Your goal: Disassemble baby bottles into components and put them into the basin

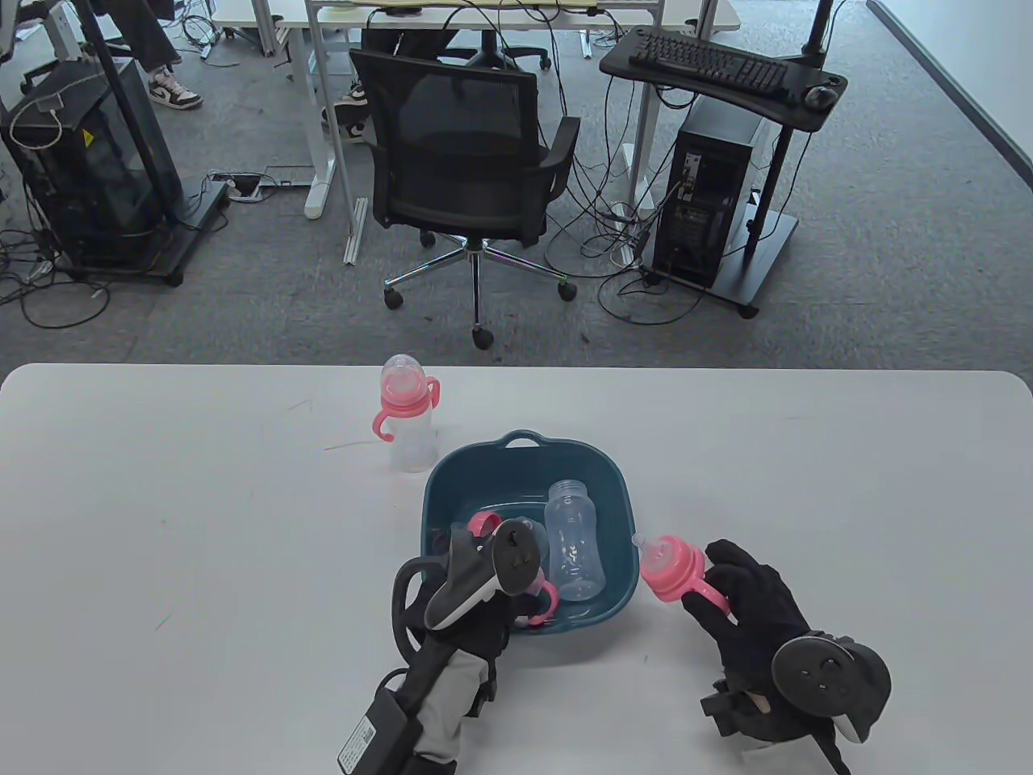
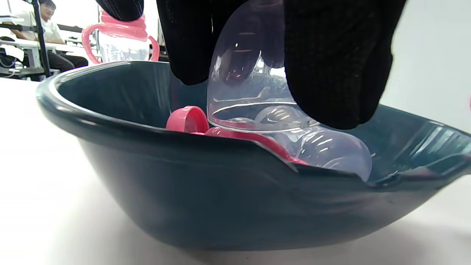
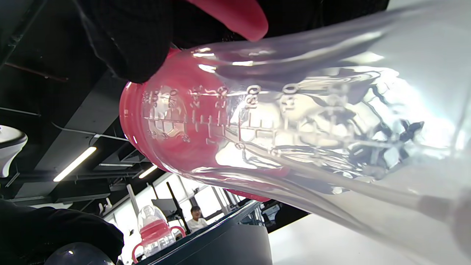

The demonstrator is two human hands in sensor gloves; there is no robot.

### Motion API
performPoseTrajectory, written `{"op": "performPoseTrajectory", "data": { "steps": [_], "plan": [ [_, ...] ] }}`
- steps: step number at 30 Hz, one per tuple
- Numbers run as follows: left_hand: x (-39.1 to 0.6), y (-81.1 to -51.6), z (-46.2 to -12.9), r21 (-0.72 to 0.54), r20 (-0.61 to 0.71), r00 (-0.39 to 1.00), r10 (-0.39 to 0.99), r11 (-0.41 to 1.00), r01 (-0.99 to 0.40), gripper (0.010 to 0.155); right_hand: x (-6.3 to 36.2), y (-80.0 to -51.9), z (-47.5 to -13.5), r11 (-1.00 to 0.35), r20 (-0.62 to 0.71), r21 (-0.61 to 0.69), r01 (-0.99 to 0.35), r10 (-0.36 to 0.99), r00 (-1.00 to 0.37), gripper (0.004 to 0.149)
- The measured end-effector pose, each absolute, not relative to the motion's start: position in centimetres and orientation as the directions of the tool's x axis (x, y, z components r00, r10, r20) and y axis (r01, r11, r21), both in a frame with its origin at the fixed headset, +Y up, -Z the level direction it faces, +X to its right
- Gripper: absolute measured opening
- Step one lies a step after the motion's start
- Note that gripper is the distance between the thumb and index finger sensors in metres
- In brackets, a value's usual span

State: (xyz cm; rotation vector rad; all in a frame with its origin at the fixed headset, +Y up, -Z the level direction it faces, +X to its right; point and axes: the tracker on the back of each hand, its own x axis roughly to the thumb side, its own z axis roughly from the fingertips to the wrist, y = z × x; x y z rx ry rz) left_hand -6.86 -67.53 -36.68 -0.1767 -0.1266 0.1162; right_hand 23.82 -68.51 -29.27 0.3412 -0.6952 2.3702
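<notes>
Your left hand (image 1: 476,597), in a black knitted glove, hung over the near-left corner of the basin (image 1: 613,484), fingers curled around a clear, smooth dome-shaped cap (image 2: 250,92). In the left wrist view the cap sat just above the basin's rim, pinched between dark fingertips (image 2: 331,73).

Your right hand (image 1: 750,613) was just to the right of the basin, gripping a baby bottle (image 1: 674,565) that lay tilted, its soft translucent nipple pointing toward the basin. The bottle had a glossy pink collar and a curved pink handle; your fingers closed around that handle and the collar. In the right wrist view its clear plastic body (image 3: 294,125) showed raised measuring marks.

The basin was a deep, rounded-square tub of dark teal plastic with a small loop handle on its far rim. Inside lay a bare clear bottle body (image 1: 573,549), ribbed at the neck, beside a round pink ring (image 1: 484,523) and a curved pink handle piece (image 1: 547,605).

Beyond the basin's far-left corner, a third bottle (image 1: 407,420) stood upright on the smooth white table (image 1: 202,525), fully assembled, with a clear cap, pink collar and two hooked pink handles.
</notes>
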Motion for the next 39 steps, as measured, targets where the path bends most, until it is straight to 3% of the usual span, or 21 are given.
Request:
{"op": "performPoseTrajectory", "data": {
  "steps": [7, 15, 20, 26, 29, 39],
  "plan": [
    [-6.7, -66.9, -36.2, -0.13, 0.13, 0.981, 0.143, 0.983, -0.127, 0.084, 23.8, -68.6, -29.3, -0.663, 0.405, -0.39, -0.639, 0.5, -0.765, 0.044],
    [-3.7, -64.6, -33.9, 0.037, 0.372, 0.897, 0.238, 0.962, -0.271, 0.091, 23.1, -68.4, -29.0, -0.665, 0.436, -0.378, -0.645, 0.486, -0.757, 0.043],
    [-1.7, -64.7, -33.0, -0.007, 0.503, 0.797, 0.335, 0.923, -0.384, 0.094, 22.3, -68.2, -28.7, -0.674, 0.468, -0.355, -0.648, 0.472, -0.747, 0.043],
    [-1.2, -65.5, -33.2, -0.134, 0.53, 0.697, 0.482, 0.86, -0.493, 0.096, 20.9, -68.1, -28.3, -0.688, 0.524, -0.296, -0.663, 0.464, -0.715, 0.042],
    [-1.3, -65.6, -33.4, -0.199, 0.516, 0.688, 0.51, 0.853, -0.483, 0.094, 20.2, -67.9, -28.1, -0.701, 0.543, -0.28, -0.656, 0.448, -0.71, 0.042],
    [-1.8, -65.3, -33.5, -0.186, 0.521, 0.673, 0.525, 0.839, -0.511, 0.08, 20.1, -68.0, -28.0, -0.691, 0.558, -0.263, -0.673, 0.46, -0.691, 0.043]
  ]
}}
